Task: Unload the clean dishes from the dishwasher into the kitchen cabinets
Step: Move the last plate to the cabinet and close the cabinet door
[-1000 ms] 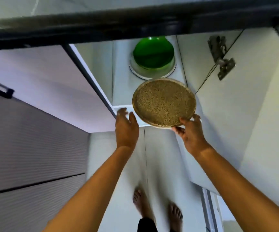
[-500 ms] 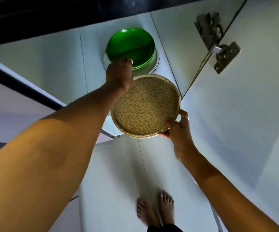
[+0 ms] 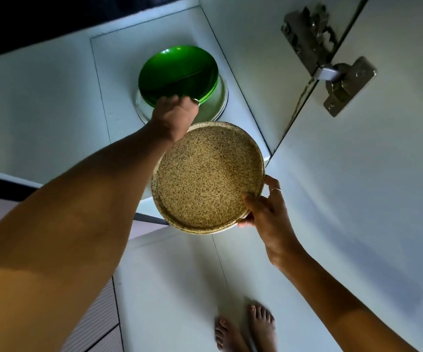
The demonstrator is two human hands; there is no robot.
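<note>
Head view, looking down past both arms into an open cabinet. The right hand [image 3: 266, 214] has the speckled plate [image 3: 209, 177] by its near-right rim, thumb on top, fingers [image 3: 272, 185] wrapped around the edge — a firm grasp, plate held in the air just in front of the cabinet shelf [image 3: 114, 80]. The left hand [image 3: 173, 115] is stretched forward onto the near edge of the green plates [image 3: 178, 72], fingertips at the rim, but whether they are gripping or only touching, I cannot tell. Those green plates sit stacked on a clear glass plate [image 3: 218, 102] at the back of the shelf. To the right, the open door carries a metal hinge [image 3: 332, 62]. Down below — bare feet [image 3: 246, 326] on a pale floor.
</note>
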